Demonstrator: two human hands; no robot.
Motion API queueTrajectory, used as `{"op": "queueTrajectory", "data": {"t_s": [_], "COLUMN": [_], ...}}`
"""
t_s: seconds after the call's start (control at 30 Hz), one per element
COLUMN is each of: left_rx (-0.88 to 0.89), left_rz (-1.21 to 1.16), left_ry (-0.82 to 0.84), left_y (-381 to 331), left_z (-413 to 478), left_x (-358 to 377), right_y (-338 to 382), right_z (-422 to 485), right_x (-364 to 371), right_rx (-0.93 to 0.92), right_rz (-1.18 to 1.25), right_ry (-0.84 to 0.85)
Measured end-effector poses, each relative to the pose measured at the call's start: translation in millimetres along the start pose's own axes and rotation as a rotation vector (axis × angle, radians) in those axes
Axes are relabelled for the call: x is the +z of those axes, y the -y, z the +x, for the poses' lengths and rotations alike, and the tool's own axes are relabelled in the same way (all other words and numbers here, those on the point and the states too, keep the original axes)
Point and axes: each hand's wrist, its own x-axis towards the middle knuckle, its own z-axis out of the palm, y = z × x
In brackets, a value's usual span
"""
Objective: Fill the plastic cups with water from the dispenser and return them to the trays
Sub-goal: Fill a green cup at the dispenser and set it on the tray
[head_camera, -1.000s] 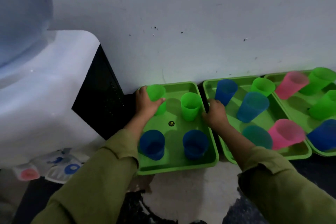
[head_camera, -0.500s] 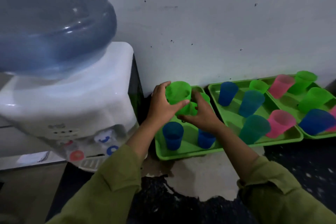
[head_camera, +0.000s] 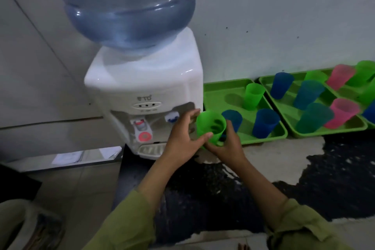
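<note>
Both hands hold one green plastic cup (head_camera: 211, 126) in the air, just right of the white water dispenser (head_camera: 146, 87). My left hand (head_camera: 182, 140) curls round its left side, thumb under the rim. My right hand (head_camera: 227, 146) cups it from below and the right. The cup tilts toward me and looks empty. The red tap (head_camera: 140, 125) and blue tap (head_camera: 171, 116) are left of the cup. Behind it, the nearest green tray (head_camera: 215, 91) carries a green cup (head_camera: 252, 95) and two blue cups (head_camera: 264, 122).
A big blue water bottle (head_camera: 125, 4) tops the dispenser, and a drip tray (head_camera: 151, 149) sits at its base. Two more green trays (head_camera: 324, 130) with several blue, green and pink cups stand to the right along the white wall. The counter is dark with pale patches.
The green cup has come off the nearest tray and moved left and toward me, beside the dispenser. My right hand has joined the left on it. The view has swung left onto the dispenser.
</note>
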Motion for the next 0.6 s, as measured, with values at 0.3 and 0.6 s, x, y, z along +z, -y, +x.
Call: {"op": "queueTrajectory", "data": {"t_s": [0.3, 0.6], "left_rx": [-0.197, -0.257], "left_rz": [-0.017, 0.025], "left_ry": [-0.482, -0.517], "left_y": [56, 81], "left_z": [-49, -40], "left_x": [-73, -119], "right_y": [-4, 8], "right_z": [-53, -29], "right_x": [93, 162], "right_rx": [0.203, 0.264], "right_rz": [-0.061, -0.221], "right_ry": [0.203, 0.229]}}
